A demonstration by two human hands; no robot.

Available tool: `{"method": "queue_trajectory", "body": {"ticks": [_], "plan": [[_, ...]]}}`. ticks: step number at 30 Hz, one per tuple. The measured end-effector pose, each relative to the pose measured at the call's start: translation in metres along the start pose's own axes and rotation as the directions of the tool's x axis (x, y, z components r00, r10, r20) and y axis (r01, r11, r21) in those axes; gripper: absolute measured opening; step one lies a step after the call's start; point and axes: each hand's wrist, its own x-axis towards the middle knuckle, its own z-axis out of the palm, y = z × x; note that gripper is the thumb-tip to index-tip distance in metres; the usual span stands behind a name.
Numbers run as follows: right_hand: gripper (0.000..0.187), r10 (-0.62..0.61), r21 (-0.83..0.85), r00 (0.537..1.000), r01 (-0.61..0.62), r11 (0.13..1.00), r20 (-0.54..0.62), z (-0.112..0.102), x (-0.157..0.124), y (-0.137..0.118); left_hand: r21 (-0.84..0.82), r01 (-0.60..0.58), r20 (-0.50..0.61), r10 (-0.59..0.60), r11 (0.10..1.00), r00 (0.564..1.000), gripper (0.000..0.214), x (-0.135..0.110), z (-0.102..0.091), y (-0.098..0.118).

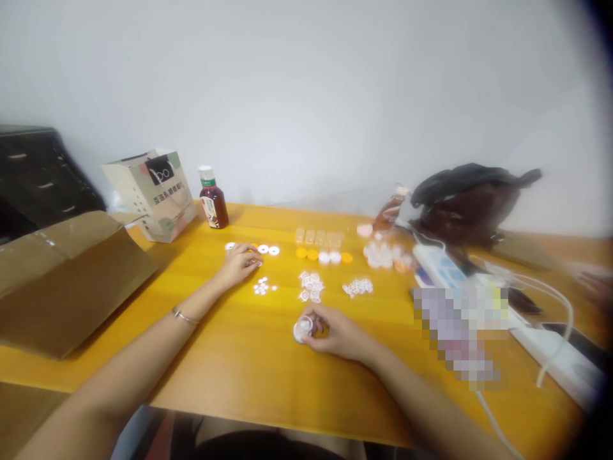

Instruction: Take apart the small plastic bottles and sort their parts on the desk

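My right hand (332,332) rests on the yellow table (249,358) with its fingers closed round a small clear plastic cap (302,329). My left hand (239,260), with a thin bracelet on its wrist, reaches forward. Its fingertips are curled onto the row of white rings (268,250); I cannot make out what they pinch. Just in front of that hand lies a cluster of tiny white parts (261,287). Two heaps of small white flat pieces (311,285) (358,287) lie between the hands and the far row of orange and white caps (323,256).
An open cardboard box (67,281) sits at the left edge. A paper bag (153,191) and a dark bottle (213,199) stand at the back. A tilted bottle (389,212), a dark bag (467,201), a white power strip (479,281) with cables lie right.
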Motion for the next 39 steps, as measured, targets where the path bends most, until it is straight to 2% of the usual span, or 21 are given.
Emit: {"method": "queue_trajectory", "body": {"ticks": [4,6,9,11,12,14,16,18,20,22,25,27,31,37,39], "plan": [[0.020,-0.005,-0.014,1.000,0.005,1.000,-0.010,0.001,0.001,0.002,0.015,0.036,-0.003,-0.036,0.999,0.999,0.015,-0.001,-0.003,0.002],[0.020,-0.003,-0.010,1.000,0.002,1.000,-0.011,0.002,0.002,0.002,-0.002,0.034,-0.041,-0.034,0.999,0.999,0.017,-0.002,-0.007,0.006],[0.020,0.005,-0.018,1.000,-0.006,1.000,-0.025,0.003,0.002,0.001,-0.087,-0.028,-0.096,0.019,0.996,0.995,0.021,-0.006,-0.018,0.021],[0.020,0.010,-0.024,0.999,-0.011,1.000,-0.042,0.004,0.002,0.002,-0.190,-0.127,-0.008,0.127,0.974,0.992,0.024,-0.013,-0.028,0.037],[0.021,0.011,-0.025,0.999,-0.012,1.000,-0.050,0.005,0.002,0.002,-0.246,-0.179,0.096,0.208,0.953,0.974,0.026,-0.017,-0.032,0.047],[0.021,0.011,-0.027,0.998,-0.013,1.000,-0.066,0.006,0.003,0.003,-0.320,-0.240,0.276,0.333,0.916,0.902,0.034,-0.028,-0.038,0.071],[0.021,0.013,-0.029,0.997,-0.016,0.999,-0.077,0.007,0.003,0.004,-0.333,-0.262,0.361,0.379,0.906,0.852,0.046,-0.038,-0.036,0.094],[0.021,0.017,-0.023,0.996,-0.019,1.000,-0.084,0.008,0.003,0.005,-0.340,-0.246,0.401,0.376,0.908,0.835,0.047,-0.048,-0.028,0.114],[0.022,0.020,-0.013,0.996,-0.021,1.000,-0.082,0.008,0.003,0.006,-0.351,-0.198,0.414,0.342,0.915,0.844,0.039,-0.054,-0.017,0.128],[0.023,0.018,-0.002,0.997,-0.018,1.000,-0.079,0.008,0.003,0.008,-0.375,-0.142,0.388,0.294,0.916,0.874,0.031,-0.058,-0.007,0.135],[0.029,0.013,0.027,0.995,-0.010,1.000,-0.104,0.010,0.003,0.010,-0.391,-0.058,0.342,0.203,0.919,0.917,0.026,-0.061,0.002,0.137],[0.037,0.022,0.008,0.988,-0.021,1.000,-0.154,0.012,0.004,0.011,-0.367,-0.011,0.342,0.146,0.930,0.929,0.027,-0.063,0.006,0.136],[0.044,0.056,-0.156,0.964,-0.099,0.983,-0.259,0.021,0.008,0.010,-0.316,0.029,0.354,0.090,0.948,0.931,0.030,-0.066,0.010,0.137],[0.035,-0.004,-0.353,0.946,-0.117,0.928,-0.325,0.029,0.013,0.009,-0.342,0.047,0.323,0.070,0.939,0.944,0.036,-0.065,0.014,0.142],[0.033,0.017,-0.395,0.940,-0.159,0.905,-0.340,0.029,0.013,0.007,-0.345,0.063,0.317,0.054,0.936,0.947,0.034,-0.063,0.014,0.143]]}}
